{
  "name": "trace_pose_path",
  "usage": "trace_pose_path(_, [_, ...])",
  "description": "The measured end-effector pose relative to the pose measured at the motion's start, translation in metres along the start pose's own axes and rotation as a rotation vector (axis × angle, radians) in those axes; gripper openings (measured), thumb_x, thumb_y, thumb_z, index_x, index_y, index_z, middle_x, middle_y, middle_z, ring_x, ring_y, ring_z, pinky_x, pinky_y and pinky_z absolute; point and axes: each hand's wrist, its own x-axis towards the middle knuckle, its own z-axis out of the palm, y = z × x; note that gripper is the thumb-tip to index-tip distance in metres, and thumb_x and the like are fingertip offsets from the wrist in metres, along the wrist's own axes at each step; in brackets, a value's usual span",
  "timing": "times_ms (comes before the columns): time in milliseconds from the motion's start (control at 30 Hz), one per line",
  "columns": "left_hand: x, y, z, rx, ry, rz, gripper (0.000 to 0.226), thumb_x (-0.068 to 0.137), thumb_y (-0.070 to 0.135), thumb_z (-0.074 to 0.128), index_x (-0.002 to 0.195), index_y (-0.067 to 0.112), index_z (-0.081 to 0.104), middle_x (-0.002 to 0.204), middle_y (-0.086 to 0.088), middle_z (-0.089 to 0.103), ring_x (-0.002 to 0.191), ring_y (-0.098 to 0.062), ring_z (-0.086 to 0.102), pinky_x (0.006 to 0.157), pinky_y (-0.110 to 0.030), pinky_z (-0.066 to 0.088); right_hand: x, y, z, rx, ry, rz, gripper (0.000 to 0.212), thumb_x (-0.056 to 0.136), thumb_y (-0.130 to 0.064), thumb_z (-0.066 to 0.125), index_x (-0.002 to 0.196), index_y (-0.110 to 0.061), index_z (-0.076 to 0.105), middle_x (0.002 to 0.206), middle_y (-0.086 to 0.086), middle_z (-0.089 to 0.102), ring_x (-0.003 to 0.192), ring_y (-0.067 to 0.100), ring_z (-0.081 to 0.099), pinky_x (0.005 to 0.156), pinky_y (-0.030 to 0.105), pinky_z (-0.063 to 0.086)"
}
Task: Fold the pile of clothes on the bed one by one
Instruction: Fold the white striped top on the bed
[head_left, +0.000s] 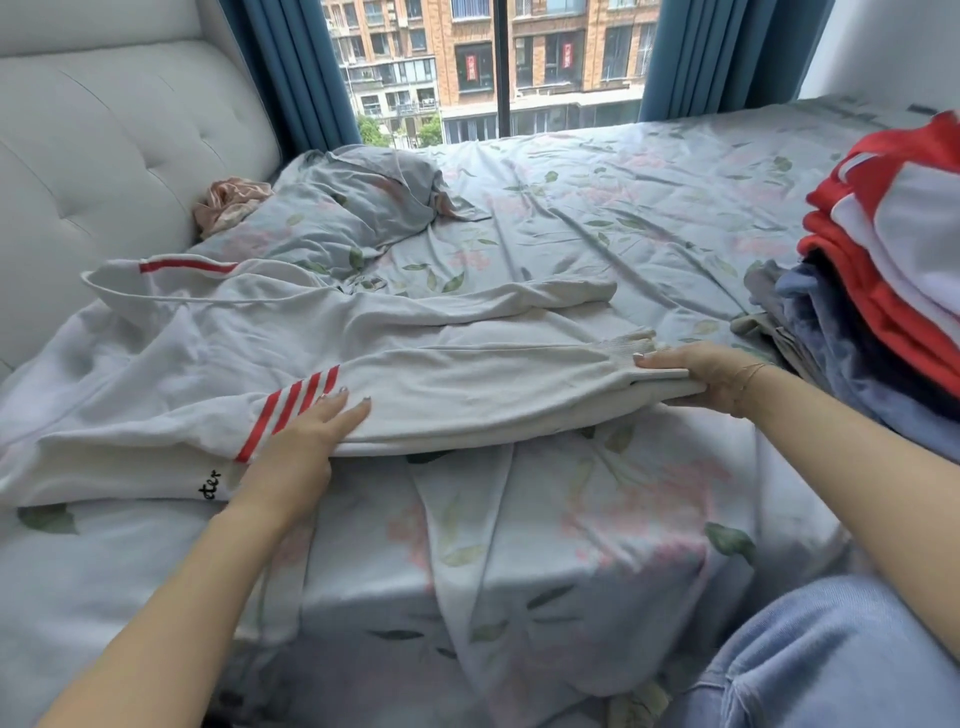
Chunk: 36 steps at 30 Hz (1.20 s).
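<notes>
bed (519, 545) with floral sheet, window beyond | left hand (306, 447) at 7 o'clock, fingers flat on white garment (415, 332) | right hand (711, 376) at 3 o'clock grips its hem | clothes pile (883, 291) at 2 o'clock | pillow (332, 218) at 11 o'clock

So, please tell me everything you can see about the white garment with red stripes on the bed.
The white garment is a long-sleeved top of soft knit-looking fabric, spread flat and wrinkled across the floral bedsheet. Diagonal red stripes mark the near sleeve, one red band marks a part at its far left end, and black lettering shows near the hem. The left hand rests on the near sleeve; the right hand holds its ribbed cuff.
</notes>
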Motion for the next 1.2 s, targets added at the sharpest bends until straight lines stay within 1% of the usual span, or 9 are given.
trace_pose_path(300, [-0.074,0.036,-0.001,0.178,-0.213,0.075,0.099,0.073,-0.022,0.039,0.153,0.032,0.019,0.162,0.003,0.012,0.150,-0.014,0.008,0.121,-0.039,0.006,-0.087,0.059,-0.022,-0.274,0.127,0.012,0.022,0.080,-0.022,0.076,0.093,-0.006,0.067,0.099,0.016,0.065,0.078,0.018,0.061,0.069,0.030,0.049])
trace_pose_path(433, [-0.085,0.037,0.012,0.293,-0.333,0.059,0.096,0.079,-0.010,0.041,0.154,0.033,0.000,0.163,0.004,-0.005,0.150,-0.015,-0.004,0.120,-0.040,-0.004,-0.094,0.065,-0.011,-0.679,0.315,0.006,0.066,0.078,-0.038,0.077,0.128,-0.004,0.051,0.126,0.013,0.056,0.103,0.024,0.055,0.081,0.031,0.042])
trace_pose_path(533, [-0.096,0.032,0.002,0.004,-0.369,0.053,0.083,0.081,-0.001,0.045,0.151,0.036,0.023,0.159,0.014,0.010,0.148,-0.004,0.006,0.120,-0.034,-0.003,-0.091,0.059,0.003,-0.946,0.391,-0.231,0.074,0.080,-0.032,0.073,0.141,-0.008,0.037,0.136,0.015,0.046,0.123,0.030,0.045,0.098,0.037,0.038])
trace_pose_path(600, [-0.106,0.032,-0.016,-0.355,-0.277,-0.040,0.070,0.082,-0.002,0.050,0.138,0.041,0.047,0.146,0.023,0.036,0.133,0.005,0.035,0.113,-0.026,0.025,-0.089,0.052,0.024,-1.027,0.365,-0.463,0.063,0.086,-0.024,0.065,0.142,-0.010,0.040,0.140,0.012,0.043,0.129,0.029,0.040,0.105,0.040,0.036])
trace_pose_path(700, [-0.116,0.015,-0.039,-0.503,0.197,-0.239,0.042,0.082,-0.002,0.058,0.106,0.032,0.066,0.112,0.014,0.063,0.092,-0.002,0.058,0.081,-0.022,0.043,-0.089,0.040,0.070,-1.037,0.107,-0.720,0.052,0.092,-0.023,0.060,0.142,-0.018,0.044,0.150,0.003,0.038,0.136,0.022,0.035,0.111,0.034,0.030])
trace_pose_path(833, [-0.120,-0.051,-0.054,-0.568,0.732,-0.720,0.043,0.079,0.019,0.067,0.117,0.012,0.049,0.128,-0.017,0.047,0.114,-0.031,0.049,0.097,-0.044,0.045,-0.080,0.030,0.145,-1.232,-0.216,-0.915,0.058,0.097,-0.042,0.049,0.150,-0.028,0.029,0.160,-0.006,0.018,0.146,0.015,0.019,0.115,0.029,0.018])
trace_pose_path(933, [-0.108,-0.092,-0.063,-0.951,0.791,-0.987,0.073,0.073,0.037,0.074,0.129,0.017,0.032,0.136,-0.014,0.038,0.119,-0.027,0.049,0.099,-0.042,0.046,-0.073,0.025,0.195,-1.285,-0.319,-0.926,0.063,0.098,-0.049,0.042,0.153,-0.031,0.017,0.162,-0.008,0.007,0.148,0.013,0.008,0.117,0.029,0.009])
trace_pose_path(1033, [-0.089,-0.121,-0.075,-1.351,0.782,-1.066,0.083,0.076,0.031,0.079,0.141,0.015,0.030,0.126,-0.005,0.053,0.101,-0.016,0.062,0.073,-0.027,0.054,-0.065,0.024,0.229,-1.297,-0.385,-0.877,0.065,0.098,-0.055,0.037,0.153,-0.035,0.010,0.162,-0.009,0.001,0.149,0.013,0.000,0.119,0.032,0.001])
trace_pose_path(1200, [-0.072,-0.135,-0.091,-1.271,0.505,-1.001,0.021,0.085,0.040,0.071,0.092,0.024,0.061,0.068,0.005,0.060,0.056,-0.008,0.057,0.042,-0.019,0.045,-0.052,0.027,0.258,-1.321,-0.418,-0.841,0.067,0.094,-0.065,0.031,0.152,-0.043,0.005,0.161,-0.010,-0.011,0.148,0.014,-0.011,0.120,0.042,-0.008])
